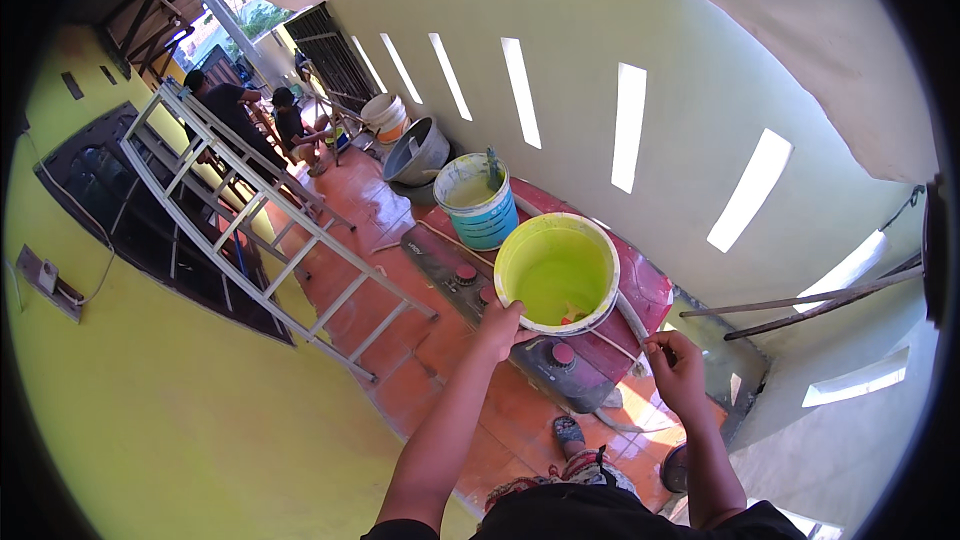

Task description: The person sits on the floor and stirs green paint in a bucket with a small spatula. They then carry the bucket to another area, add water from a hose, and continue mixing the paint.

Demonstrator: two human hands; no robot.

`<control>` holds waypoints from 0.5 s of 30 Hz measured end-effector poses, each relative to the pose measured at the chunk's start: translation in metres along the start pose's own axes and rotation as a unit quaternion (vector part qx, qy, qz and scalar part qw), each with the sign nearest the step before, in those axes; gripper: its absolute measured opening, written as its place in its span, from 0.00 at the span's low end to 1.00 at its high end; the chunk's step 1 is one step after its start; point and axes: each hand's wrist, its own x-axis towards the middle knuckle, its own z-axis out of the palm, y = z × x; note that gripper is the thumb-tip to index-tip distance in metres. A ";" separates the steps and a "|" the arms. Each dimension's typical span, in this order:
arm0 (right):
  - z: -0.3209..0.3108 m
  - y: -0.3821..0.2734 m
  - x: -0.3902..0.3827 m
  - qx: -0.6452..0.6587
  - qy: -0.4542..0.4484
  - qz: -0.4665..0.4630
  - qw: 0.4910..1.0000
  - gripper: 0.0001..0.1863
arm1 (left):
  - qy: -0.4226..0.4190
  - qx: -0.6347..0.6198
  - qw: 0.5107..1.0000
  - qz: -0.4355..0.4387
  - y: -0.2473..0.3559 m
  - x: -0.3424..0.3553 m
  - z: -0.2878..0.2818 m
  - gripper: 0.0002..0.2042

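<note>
Left hand (500, 330) on now: thumb over the rim, fingers clasping the near-left edge of the lime-lined bucket (552, 230), which sits just ahead of them. I read this as the steadying step. Right hand (678, 370), fingers curled narrow beside a grey strip (632, 318); whether they pinch it, I can't tell. Beyond the left fingers stands a blue-and-white pail (482, 222). Next move calls, I'd judge, for a firm, level hold.
</note>
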 end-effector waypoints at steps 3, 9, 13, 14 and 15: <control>0.025 0.001 0.003 0.049 -0.018 -0.006 0.999 0.04 | -0.013 -0.003 1.000 -0.027 0.001 0.019 -0.004 0.20; 0.094 -0.033 0.015 0.112 -0.151 -0.082 0.979 0.04 | -0.029 -0.022 0.999 -0.025 0.013 0.027 -0.003 0.21; 0.135 -0.064 0.019 0.070 -0.297 -0.129 0.944 0.06 | -0.093 -0.031 0.989 -0.107 0.025 0.014 -0.020 0.27; 0.151 -0.072 0.017 0.080 -0.314 -0.132 0.937 0.06 | -0.097 -0.028 0.991 -0.093 0.027 0.007 -0.032 0.29; 0.168 -0.080 0.016 0.092 -0.331 -0.136 0.929 0.05 | -0.101 -0.024 0.991 -0.079 0.026 -0.001 -0.046 0.30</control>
